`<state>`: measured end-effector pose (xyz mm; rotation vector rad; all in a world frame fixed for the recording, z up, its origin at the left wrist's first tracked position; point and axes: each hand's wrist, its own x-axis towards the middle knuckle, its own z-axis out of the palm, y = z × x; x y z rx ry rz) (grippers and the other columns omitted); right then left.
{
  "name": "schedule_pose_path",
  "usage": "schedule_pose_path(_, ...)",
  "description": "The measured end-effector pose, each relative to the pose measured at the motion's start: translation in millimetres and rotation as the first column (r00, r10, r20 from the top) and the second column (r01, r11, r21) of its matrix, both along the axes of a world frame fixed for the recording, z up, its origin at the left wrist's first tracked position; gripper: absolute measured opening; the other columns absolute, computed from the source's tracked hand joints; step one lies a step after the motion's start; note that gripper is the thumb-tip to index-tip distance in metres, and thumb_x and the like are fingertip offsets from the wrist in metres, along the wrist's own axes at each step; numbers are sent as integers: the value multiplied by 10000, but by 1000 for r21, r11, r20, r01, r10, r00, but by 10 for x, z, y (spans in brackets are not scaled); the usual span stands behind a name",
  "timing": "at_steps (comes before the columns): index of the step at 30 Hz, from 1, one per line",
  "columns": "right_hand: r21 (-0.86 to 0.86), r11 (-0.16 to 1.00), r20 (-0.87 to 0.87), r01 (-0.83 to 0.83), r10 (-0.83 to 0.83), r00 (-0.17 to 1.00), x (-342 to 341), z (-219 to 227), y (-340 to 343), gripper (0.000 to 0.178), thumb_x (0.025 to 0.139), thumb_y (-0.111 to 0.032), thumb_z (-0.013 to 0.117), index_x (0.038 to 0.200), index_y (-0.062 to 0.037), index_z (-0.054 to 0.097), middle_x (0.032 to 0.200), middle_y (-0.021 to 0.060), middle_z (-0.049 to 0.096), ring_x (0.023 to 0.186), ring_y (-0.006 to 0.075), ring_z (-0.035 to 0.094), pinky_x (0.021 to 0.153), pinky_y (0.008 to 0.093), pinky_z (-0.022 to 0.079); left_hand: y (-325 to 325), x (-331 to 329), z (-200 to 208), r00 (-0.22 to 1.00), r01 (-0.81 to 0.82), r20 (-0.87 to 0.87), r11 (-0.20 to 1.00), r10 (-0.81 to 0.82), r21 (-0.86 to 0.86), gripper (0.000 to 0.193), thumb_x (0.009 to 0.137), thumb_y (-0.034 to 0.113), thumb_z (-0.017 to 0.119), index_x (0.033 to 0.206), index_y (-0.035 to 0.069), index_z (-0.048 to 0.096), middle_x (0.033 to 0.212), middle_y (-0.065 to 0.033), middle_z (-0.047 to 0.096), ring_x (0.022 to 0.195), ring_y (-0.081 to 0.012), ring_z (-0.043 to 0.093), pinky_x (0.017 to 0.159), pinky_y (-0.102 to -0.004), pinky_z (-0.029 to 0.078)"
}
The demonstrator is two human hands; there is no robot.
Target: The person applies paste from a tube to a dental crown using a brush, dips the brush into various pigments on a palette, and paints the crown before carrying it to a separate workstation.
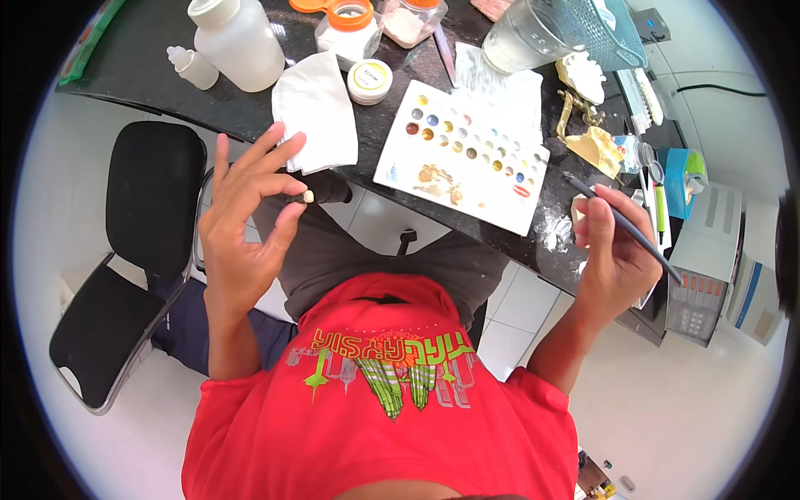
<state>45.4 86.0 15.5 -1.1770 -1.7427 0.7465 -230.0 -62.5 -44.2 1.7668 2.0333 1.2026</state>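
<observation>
Between the thumb and index finger of my left hand (243, 212) is a small cream tooth crown (308, 197) on a short dark stub; the other fingers fan out. This hand is raised in front of the table edge, beside a folded white cloth (315, 117). My right hand (615, 254) grips a slim dark brush (640, 237) like a pen, its tip pointing up and left toward the palette. The white paint palette (487, 212) lies between the hands at the table's front edge, with rows of coloured wells and brownish smears on its near part.
Behind the palette are a water glass (521, 40), a white round jar (369, 82), an orange-lidded jar (346, 37) and a large white bottle (242, 50). A yellowish dental cast (596, 150) and a blue basket (621, 37) stand right. A black chair (154, 196) is at left.
</observation>
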Motion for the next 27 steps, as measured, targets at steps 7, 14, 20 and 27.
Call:
schedule_pose_path(7, 120, 990, 145, -79, 61, 987, -36, -160, 133, 90, 806, -21, 734, 867, 30, 692, 775, 62, 680, 605, 72, 611, 529, 183, 467, 14, 34, -1, 999, 9, -46, 1000, -9, 4, 132, 770, -1, 640, 870, 71, 593, 1248, -157, 615, 1291, -328, 481, 1128, -559, 164)
schedule_pose_path(14, 125, 982, 199, -139, 112, 974, -66, -169, 160, 92, 797, -13, 737, 866, 29, 692, 791, 64, 684, 639, 78, 615, 549, 190, 472, -15, 18, -32, 1000, -5, -30, 999, 6, 43, 137, 766, 8, 652, 874, 72, 595, 1265, -180, 599, 1295, -330, 477, 1132, -547, 157)
schedule_pose_path(20, 131, 968, -102, -212, 226, 969, -6, -57, -5, 141, 872, -75, 663, 946, 44, 642, 800, 135, 622, 628, 140, 583, 518, 210, 458, -35, -8, -8, 999, -7, 51, 999, 6, 34, 105, 767, 46, 671, 855, 67, 617, 1244, -181, 611, 1265, -328, 507, 1132, -535, 163)
schedule_pose_path(27, 140, 861, -21, -488, 496, 868, -659, -200, -291, 137, 757, 10, 679, 890, 30, 650, 748, 151, 653, 628, 205, 627, 535, 270, 479, -82, -67, -93, 997, 39, 59, 996, -44, 83, 110, 771, 93, 690, 861, 79, 628, 1226, -169, 625, 1265, -335, 506, 1125, -545, 178)
